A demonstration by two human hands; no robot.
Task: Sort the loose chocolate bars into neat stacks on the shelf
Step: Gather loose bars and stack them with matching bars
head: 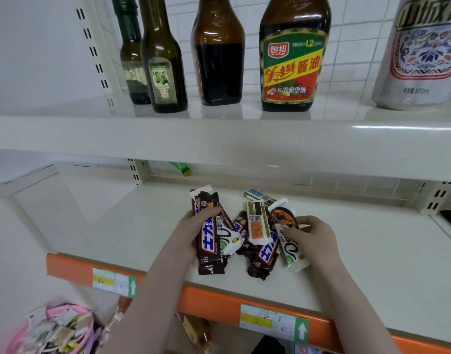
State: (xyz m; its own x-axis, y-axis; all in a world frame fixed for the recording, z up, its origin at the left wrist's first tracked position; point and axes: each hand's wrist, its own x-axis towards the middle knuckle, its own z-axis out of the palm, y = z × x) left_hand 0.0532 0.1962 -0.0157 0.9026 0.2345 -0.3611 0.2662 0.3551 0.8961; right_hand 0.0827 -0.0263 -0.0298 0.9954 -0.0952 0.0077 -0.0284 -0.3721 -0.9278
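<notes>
A loose heap of chocolate bars lies on the white shelf [359, 251] with an orange front edge. My left hand [191, 233] grips a long brown bar [210, 241] with blue-and-white lettering, together with a white bar [230, 240] beside it. My right hand [313, 238] pinches a white-and-green bar [292, 249] at the heap's right side. Between the hands lie another brown bar [265, 259], a white bar showing its barcode side [256, 223], and a blue-striped bar [258, 195] at the back.
The upper shelf holds olive oil bottles [163, 60], a dark bottle [219, 52], a soy sauce bottle [293, 54] and a large can [423, 52]. Price labels [273, 323] sit on the orange edge. Pink hoops with tags [58, 328] hang at the lower left.
</notes>
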